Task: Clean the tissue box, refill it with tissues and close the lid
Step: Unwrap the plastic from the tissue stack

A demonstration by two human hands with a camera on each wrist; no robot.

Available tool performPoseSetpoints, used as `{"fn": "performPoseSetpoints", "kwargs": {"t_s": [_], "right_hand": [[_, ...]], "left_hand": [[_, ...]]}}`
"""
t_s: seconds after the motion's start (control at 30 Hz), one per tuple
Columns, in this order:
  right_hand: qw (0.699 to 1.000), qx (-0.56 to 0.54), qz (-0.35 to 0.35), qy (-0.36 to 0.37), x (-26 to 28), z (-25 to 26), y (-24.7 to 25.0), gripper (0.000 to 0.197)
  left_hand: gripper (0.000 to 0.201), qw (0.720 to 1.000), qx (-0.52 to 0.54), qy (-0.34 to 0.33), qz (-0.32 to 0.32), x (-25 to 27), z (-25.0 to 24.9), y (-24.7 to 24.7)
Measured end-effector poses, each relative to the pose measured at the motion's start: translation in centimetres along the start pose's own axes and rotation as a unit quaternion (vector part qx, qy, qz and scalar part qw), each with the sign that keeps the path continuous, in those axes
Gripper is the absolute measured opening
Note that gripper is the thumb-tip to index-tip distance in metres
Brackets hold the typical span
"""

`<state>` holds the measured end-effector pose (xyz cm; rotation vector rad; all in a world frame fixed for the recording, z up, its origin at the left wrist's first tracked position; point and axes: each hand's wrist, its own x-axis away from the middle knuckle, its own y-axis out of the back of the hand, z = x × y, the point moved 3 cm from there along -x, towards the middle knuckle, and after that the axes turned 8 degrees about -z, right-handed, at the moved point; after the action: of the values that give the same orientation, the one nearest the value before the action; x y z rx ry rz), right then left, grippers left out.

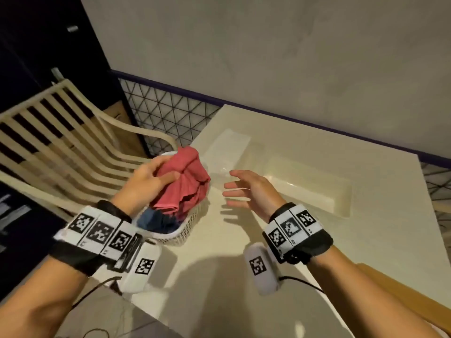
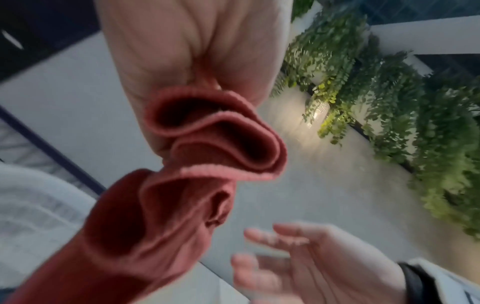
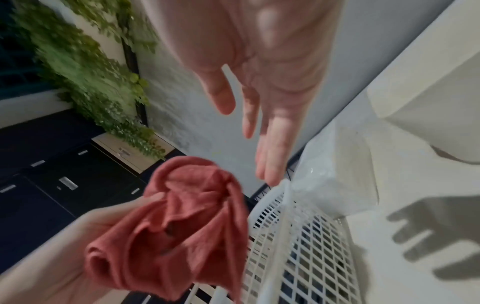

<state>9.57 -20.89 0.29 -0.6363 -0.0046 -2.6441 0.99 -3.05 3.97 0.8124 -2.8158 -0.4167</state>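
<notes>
The left hand (image 1: 146, 181) is gripping a bunched red cloth (image 1: 188, 181) over the white mesh basket (image 1: 185, 230) at the worktop's (image 1: 366, 240) near-left corner, fingers curled round the fabric. The right hand (image 1: 249, 191) is hovering just beside it, fingers spread wide and holding nothing. Beyond them a wrapped tissue pack (image 1: 229, 150) is lying beside the cream tissue box (image 1: 310, 189), which appears open. Shaking the cloth flat, with the free hand taking a corner, would probably be giving a broad wiping face for the box interior.
</notes>
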Motion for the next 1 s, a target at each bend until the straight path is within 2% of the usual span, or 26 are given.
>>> {"fn": "performPoseSetpoints", "kwargs": {"t_s": [0.1, 0.17, 0.23, 0.33, 0.4, 0.47, 0.53, 0.57, 0.7, 0.8, 0.87, 0.93, 1.0], "right_hand": [[0.999, 0.036, -0.026, -0.009, -2.2, -0.5, -1.5, 0.030], [0.997, 0.050, -0.049, -0.024, -3.6, -0.7, -2.0, 0.029], [0.994, 0.068, -0.080, -0.040, -5.3, -1.1, -2.0, 0.027], [0.985, 0.104, -0.123, -0.057, -7.6, -1.0, -1.4, 0.020], [0.980, 0.132, -0.135, -0.067, -9.2, -1.1, -1.2, 0.027], [0.974, 0.147, -0.150, -0.082, -11.5, -1.9, -0.7, 0.037], [0.970, 0.143, -0.166, -0.109, -13.2, -2.5, -0.3, 0.045], [0.966, 0.151, -0.168, -0.123, -13.6, -2.4, -0.4, 0.057], [0.945, 0.229, -0.165, -0.163, -15.0, -2.8, -1.0, 0.075], [0.933, 0.292, -0.150, -0.148, -15.7, -3.1, -1.8, 0.065], [0.920, 0.342, -0.158, -0.111, -16.0, -2.9, -1.1, 0.058], [0.919, 0.346, -0.177, -0.068, -15.8, -1.4, -0.2, 0.059], [0.937, 0.304, -0.164, -0.053, -15.4, 0.7, 0.5, 0.047]], "left_hand": [[0.036, 0.998, -0.009, 0.006, -0.066, -2.0, 0.5, 3.8], [0.037, 0.995, -0.070, 0.021, -0.073, -3.6, 1.5, 4.6], [0.036, 0.985, -0.162, 0.034, -0.038, -5.5, 3.5, 4.2], [0.039, 0.953, -0.295, 0.057, 0.038, -7.9, 6.8, 2.2], [0.049, 0.929, -0.350, 0.082, 0.088, -9.0, 7.9, 0.6], [0.060, 0.920, -0.375, 0.075, 0.090, -10.4, 7.2, -0.8], [0.059, 0.925, -0.373, 0.027, 0.062, -12.3, 5.5, -2.0], [0.058, 0.930, -0.362, 0.018, 0.058, -13.1, 4.4, -2.8], [0.053, 0.949, -0.303, 0.049, 0.072, -15.6, 2.4, -5.5], [0.050, 0.959, -0.266, 0.072, 0.062, -16.4, 2.6, -6.5], [0.051, 0.966, -0.239, 0.076, 0.059, -16.4, 2.8, -6.6], [0.057, 0.973, -0.208, 0.066, 0.069, -15.7, 2.7, -6.5], [0.069, 0.979, -0.184, 0.034, 0.086, -14.8, 2.4, -6.3]]}}
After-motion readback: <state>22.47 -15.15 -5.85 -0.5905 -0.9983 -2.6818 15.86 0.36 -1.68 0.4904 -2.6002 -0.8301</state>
